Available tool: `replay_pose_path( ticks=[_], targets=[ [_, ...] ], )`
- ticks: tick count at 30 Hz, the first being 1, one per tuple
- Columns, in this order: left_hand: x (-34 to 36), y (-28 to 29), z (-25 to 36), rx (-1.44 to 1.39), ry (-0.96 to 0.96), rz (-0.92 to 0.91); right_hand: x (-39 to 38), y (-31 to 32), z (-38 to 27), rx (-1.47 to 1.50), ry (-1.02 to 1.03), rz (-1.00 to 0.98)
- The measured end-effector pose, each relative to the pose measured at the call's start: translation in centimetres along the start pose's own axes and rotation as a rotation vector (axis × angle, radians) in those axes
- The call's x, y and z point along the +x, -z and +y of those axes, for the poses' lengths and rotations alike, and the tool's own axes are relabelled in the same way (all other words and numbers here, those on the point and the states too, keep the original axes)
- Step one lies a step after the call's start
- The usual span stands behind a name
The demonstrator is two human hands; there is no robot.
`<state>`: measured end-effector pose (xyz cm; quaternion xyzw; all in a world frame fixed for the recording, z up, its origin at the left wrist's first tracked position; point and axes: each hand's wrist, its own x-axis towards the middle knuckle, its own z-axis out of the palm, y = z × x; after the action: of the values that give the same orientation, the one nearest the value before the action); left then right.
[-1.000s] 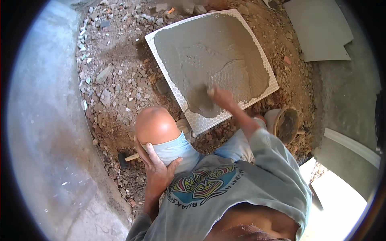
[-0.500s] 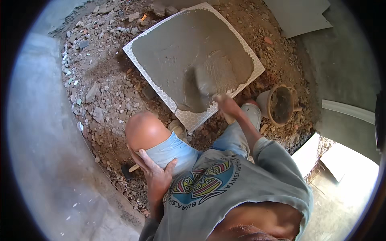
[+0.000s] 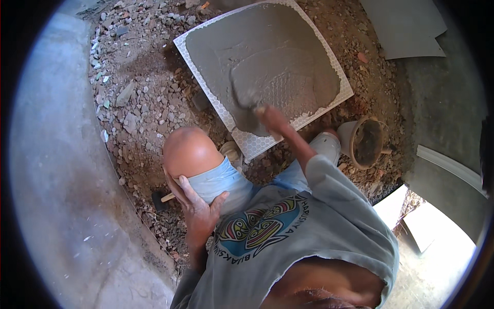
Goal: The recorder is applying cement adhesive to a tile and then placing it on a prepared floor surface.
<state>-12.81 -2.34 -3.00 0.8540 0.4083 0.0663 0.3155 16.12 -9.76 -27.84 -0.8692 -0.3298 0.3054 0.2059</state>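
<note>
While the right hand (image 3: 272,119) gripped a mortar-caked trowel (image 3: 246,105) spreading grey mortar over the white square tile (image 3: 247,144) lying on rubble, the left hand (image 3: 198,208) clasped the knee, and evening the coat seemingly came next.

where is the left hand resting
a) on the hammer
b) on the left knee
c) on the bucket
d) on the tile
b: the left hand grips the bent left knee, while the right hand works a trowel on the mortar-covered tile.
</note>
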Motion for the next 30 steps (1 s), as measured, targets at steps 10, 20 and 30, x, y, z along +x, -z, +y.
replay_pose_path(
  ticks=[10, 20, 30],
  targets=[
    [-0.6, 0.2, -0.5, -0.063, 0.066, -0.021, -9.4, 14.1, 5.1, -0.467, 0.242, -0.164],
    [-0.9, 0.2, -0.2, -0.049, 0.150, -0.067, -2.3, 14.9, 6.7, -0.837, 0.744, -0.605],
    [1.0, 0.2, 0.1, -0.011, 0.102, -0.077, 7.6, 14.3, 5.0, -0.521, 0.488, -0.323]
  ],
)
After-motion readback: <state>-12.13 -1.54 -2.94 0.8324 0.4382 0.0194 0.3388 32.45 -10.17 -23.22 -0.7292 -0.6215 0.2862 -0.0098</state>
